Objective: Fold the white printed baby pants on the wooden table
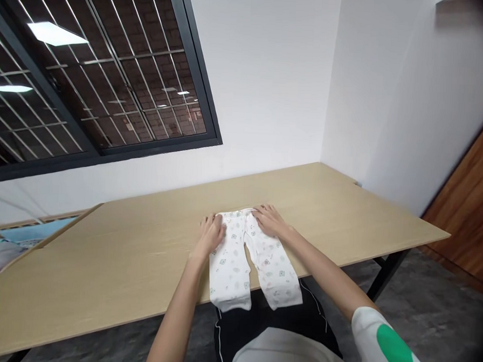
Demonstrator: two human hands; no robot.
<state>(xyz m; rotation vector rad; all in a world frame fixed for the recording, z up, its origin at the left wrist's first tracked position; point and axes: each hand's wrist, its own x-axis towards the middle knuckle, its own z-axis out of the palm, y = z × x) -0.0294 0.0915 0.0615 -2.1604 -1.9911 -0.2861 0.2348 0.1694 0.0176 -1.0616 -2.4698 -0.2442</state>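
A pair of small white trousers [231, 267] with a scattered print lies on the table, waistband away from me and legs toward me. The leg ends hang a little over the table's near edge. My left hand [212, 233] is closed on the left corner of the waistband, fingers curled over it. At the waistband's right corner, my right hand [269, 221] is closed on the cloth, with part of the trousers hidden beneath it. A gap shows between the two legs.
The long wooden table [140, 251] reaches the white wall under a barred window [110, 60]. At the far left, a wooden-edged box [56, 231] holds folded cloth. A brown wooden panel [470, 214] stands at the right.
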